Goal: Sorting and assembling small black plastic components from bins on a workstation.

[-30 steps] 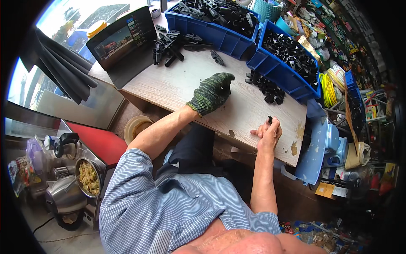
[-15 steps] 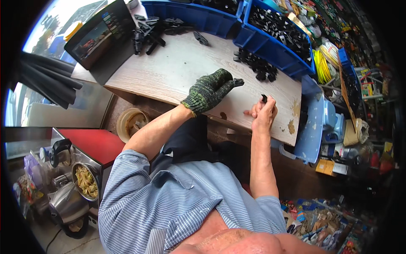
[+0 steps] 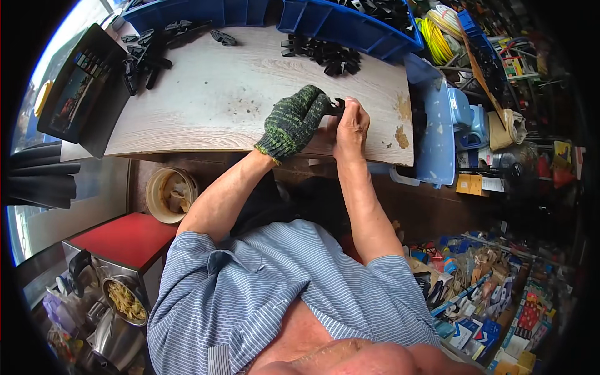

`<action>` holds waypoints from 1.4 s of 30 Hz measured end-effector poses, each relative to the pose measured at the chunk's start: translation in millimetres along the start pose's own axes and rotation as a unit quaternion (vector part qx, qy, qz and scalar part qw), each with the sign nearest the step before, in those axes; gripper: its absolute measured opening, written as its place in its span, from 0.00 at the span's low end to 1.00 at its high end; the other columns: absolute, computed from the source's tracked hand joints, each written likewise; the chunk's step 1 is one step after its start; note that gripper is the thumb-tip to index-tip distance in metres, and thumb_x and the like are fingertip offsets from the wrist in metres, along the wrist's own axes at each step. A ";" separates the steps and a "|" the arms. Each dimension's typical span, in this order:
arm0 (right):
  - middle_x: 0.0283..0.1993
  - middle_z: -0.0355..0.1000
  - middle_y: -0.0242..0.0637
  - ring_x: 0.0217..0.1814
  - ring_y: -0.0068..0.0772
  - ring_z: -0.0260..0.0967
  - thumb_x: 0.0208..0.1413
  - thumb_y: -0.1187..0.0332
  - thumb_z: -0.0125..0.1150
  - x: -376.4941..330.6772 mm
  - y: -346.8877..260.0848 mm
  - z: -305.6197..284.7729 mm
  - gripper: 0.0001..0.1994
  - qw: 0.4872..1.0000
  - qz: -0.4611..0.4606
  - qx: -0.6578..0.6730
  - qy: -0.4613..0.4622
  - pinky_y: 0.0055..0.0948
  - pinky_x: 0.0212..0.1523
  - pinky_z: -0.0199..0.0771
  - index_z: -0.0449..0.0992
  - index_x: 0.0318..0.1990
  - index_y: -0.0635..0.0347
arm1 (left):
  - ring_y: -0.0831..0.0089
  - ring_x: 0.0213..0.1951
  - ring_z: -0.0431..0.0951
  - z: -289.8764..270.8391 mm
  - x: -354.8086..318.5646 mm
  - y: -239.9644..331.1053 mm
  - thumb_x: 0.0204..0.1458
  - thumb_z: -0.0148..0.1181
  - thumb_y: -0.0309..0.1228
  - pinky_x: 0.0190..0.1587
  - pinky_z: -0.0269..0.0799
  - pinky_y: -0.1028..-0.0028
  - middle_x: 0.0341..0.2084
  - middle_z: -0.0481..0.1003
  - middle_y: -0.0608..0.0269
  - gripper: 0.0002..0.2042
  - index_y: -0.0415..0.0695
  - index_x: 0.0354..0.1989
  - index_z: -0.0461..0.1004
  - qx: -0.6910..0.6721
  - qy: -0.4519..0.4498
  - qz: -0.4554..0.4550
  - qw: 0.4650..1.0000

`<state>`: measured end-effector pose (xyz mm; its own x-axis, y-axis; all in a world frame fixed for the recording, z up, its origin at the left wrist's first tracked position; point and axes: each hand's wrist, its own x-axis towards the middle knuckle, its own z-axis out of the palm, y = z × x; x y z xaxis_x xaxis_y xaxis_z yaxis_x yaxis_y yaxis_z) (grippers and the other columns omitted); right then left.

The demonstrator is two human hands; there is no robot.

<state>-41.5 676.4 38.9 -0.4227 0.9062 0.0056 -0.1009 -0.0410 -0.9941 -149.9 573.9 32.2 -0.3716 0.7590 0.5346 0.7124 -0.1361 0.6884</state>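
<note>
My left hand, in a dark green knitted glove, is closed around a black plastic part, of which only the end sticks out. My bare right hand meets that end with fingers pinched together; the small black piece it held is now mostly hidden there. Both hands are above the right half of the pale wooden table. Beyond them lies a heap of small black plastic pieces. Longer black clip-like parts are piled at the far left, with a single black clip-like part apart from them.
Two blue bins, one at the far left and one at the far right, line the table's back. A tablet stands at the left end. A light-blue tub adjoins the right edge. A bucket and red-topped cabinet are on the left.
My right hand has come up and left to meet the part in my gloved left hand. The whole view has shifted, with the table now further up and left.
</note>
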 end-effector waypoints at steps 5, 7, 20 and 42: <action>0.22 0.54 0.22 0.24 0.18 0.51 0.63 0.61 0.50 -6.7 -8.1 4.0 0.15 0.999 -0.018 -0.032 -0.001 0.25 0.24 0.55 0.66 0.23 0.55 | 0.50 0.46 0.77 15.5 -6.0 8.9 0.58 0.55 0.27 0.45 0.73 0.57 0.49 0.74 0.45 0.16 0.38 0.54 0.72 0.026 0.031 -0.077 0.996; 0.22 0.54 0.21 0.22 0.17 0.51 0.61 0.61 0.50 -0.8 -5.3 -4.3 0.14 1.000 0.007 -0.026 0.009 0.24 0.23 0.56 0.66 0.23 0.52 | 0.46 0.50 0.75 22.9 -2.0 21.0 0.53 0.57 0.26 0.48 0.74 0.55 0.55 0.71 0.41 0.21 0.36 0.57 0.70 0.100 0.018 -0.045 0.994; 0.22 0.52 0.22 0.27 0.17 0.47 0.62 0.63 0.52 -14.4 -18.3 3.6 0.16 1.000 0.019 -0.002 -0.011 0.26 0.28 0.51 0.63 0.22 0.59 | 0.46 0.44 0.77 21.1 -0.8 30.9 0.51 0.59 0.28 0.41 0.75 0.54 0.52 0.71 0.43 0.20 0.38 0.54 0.70 0.127 -0.037 -0.068 0.989; 0.25 0.60 0.21 0.23 0.16 0.58 0.61 0.63 0.50 -20.1 -21.1 0.6 0.13 0.994 0.026 -0.013 -0.109 0.21 0.23 0.66 0.69 0.24 0.52 | 0.56 0.37 0.77 -17.6 -6.2 25.3 0.63 0.49 0.35 0.38 0.71 0.62 0.34 0.75 0.54 0.11 0.45 0.44 0.77 -0.099 -0.102 -0.126 0.982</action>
<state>-31.5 658.8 59.9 -0.6118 0.7906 -0.0256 -0.0513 -0.0720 -0.9961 -140.0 554.5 55.0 -0.3802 0.8934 0.2395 0.4762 -0.0329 0.8787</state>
